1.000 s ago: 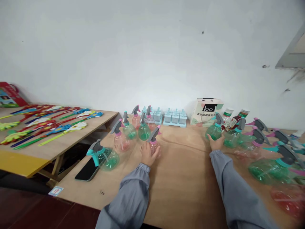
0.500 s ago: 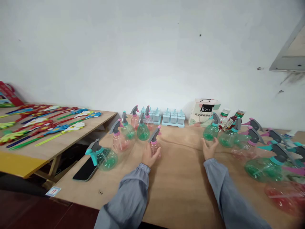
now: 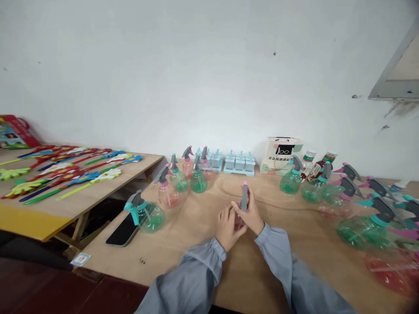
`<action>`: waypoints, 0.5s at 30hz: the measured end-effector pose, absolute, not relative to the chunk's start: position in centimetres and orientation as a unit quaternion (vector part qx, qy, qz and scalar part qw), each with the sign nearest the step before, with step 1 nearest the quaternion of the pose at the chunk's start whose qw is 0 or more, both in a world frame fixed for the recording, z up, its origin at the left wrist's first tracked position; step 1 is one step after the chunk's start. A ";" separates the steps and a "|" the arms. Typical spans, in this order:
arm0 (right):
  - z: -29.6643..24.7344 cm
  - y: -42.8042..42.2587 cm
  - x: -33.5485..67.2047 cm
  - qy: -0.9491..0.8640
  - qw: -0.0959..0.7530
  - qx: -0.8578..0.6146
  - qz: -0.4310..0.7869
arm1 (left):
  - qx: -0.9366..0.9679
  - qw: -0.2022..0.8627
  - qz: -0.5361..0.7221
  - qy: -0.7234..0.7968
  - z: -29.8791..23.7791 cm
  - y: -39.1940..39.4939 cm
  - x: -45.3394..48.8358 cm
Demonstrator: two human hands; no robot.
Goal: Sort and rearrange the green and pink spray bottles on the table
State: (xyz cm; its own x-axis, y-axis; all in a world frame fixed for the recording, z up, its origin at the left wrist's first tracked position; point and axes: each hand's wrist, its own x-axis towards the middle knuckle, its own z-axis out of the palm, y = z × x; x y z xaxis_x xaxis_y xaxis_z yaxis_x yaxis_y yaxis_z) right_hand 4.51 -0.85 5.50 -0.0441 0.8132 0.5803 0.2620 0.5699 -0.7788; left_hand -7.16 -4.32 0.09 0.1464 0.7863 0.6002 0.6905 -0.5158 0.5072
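A pink spray bottle with a grey and pink trigger head [image 3: 244, 199] is between my two hands over the middle of the table. My left hand [image 3: 228, 227] is wrapped round its clear pink body, which is mostly hidden by the fingers. Around the spray head and neck closes my right hand [image 3: 252, 213]. To the left stand several more spray bottles, among them a pink one [image 3: 167, 195] and a green one [image 3: 198, 181]. Another green spray bottle [image 3: 152, 218] rests by a black phone [image 3: 122, 229].
On the right are several green and pink spray bottles [image 3: 360, 231]. Along the wall sit light-blue popsicle moulds [image 3: 239, 163], a printed carton [image 3: 280, 156] and two labelled bottles [image 3: 307, 161]. A left-hand table [image 3: 108, 192] carries colourful hand-shaped clappers [image 3: 65, 174].
My left hand has carried the pink spray bottle to the right, towards the middle. My right hand has come in from beside the right-hand bottles and closed on its spray head.
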 end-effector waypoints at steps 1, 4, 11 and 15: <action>5.6 -0.9 4.4 -0.673 0.569 -0.401 0.250 | 0.760 0.055 0.436 0.479 -0.1 -4.3 -7.3; 5.8 -0.9 4.6 -0.660 0.572 -0.409 0.264 | 0.752 0.052 0.482 0.446 0.2 -3.5 -8.7; 5.7 -0.8 5.7 -0.679 0.541 -0.385 0.314 | 0.532 -0.054 0.642 0.550 5.0 5.1 -16.6; 5.3 -0.6 5.8 -0.673 0.523 -0.367 0.372 | 0.515 -0.013 0.605 0.607 6.3 9.8 -19.8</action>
State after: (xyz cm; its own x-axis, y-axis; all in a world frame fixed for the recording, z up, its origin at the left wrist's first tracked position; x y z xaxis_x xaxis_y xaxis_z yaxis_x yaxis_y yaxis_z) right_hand 5.81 -0.61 5.30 -0.1837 0.8832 0.4316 0.1039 0.4541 -0.8849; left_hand -19.83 9.76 6.30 -0.4688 0.6105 0.6384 0.6411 -0.2620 0.7214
